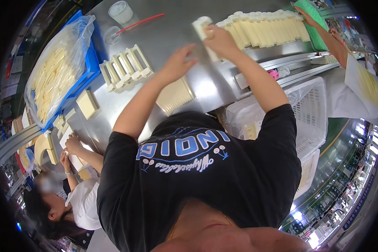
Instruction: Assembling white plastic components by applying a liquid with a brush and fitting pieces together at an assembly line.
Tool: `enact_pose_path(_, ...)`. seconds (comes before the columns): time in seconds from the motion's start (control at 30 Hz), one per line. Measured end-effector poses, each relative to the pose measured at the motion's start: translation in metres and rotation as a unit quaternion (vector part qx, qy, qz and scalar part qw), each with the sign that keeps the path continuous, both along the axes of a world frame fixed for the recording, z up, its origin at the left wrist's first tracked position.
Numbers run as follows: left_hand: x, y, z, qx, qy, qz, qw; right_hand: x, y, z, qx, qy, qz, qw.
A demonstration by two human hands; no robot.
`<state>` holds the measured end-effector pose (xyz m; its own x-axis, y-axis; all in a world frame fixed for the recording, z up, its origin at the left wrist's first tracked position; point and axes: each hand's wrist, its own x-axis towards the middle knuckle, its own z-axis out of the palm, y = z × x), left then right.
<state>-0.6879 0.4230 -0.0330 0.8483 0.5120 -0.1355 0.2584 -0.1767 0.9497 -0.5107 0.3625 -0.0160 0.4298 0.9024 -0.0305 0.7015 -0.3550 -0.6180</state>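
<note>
My right hand (221, 40) grips a cream plastic piece (202, 24) at the left end of a long row of similar cream plastic pieces (264, 30) on the metal table. To its left, my left hand (179, 61) hovers with fingers apart and nothing in it. Just below that hand, close to my body, lies a stack of flat cream strips (175, 96). Several cream open-framed parts (126, 68) stand side by side left of my left forearm. The underside of the held piece is hidden, and its edges are slightly blurred.
A blue tray (91, 59) holds bagged cream strips at left, near a small cream stack (87, 104). A white cup (121, 11) and red stick (140, 23) lie at the back. Green foam (311, 21) and a white basket (313, 109) are right. Co-workers' hands work on both sides.
</note>
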Motion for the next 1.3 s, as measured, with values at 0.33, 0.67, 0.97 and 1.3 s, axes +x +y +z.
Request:
enact_pose_path(0.33,-0.080,0.106,-0.046,0.551,0.251,-0.062,0.793,0.107,-0.028,-0.051,-0.102,-0.378,-0.036,0.919)
enact_pose_path(0.67,-0.086,0.135,-0.058,0.528,0.189,-0.144,0.815,-0.058,-0.009,-0.050,-0.222,-0.062,0.169,0.958)
enact_pose_path(0.97,-0.055,0.090,-0.004,0.180,-0.074,0.146,0.970,-0.108,-0.036,-0.051,-0.236,0.002,0.190,0.953)
enact_pose_path(1.3,-0.052,0.047,-0.014,-0.271,-0.084,0.275,0.919,-0.082,-0.010,-0.067,-0.157,0.101,0.127,0.974)
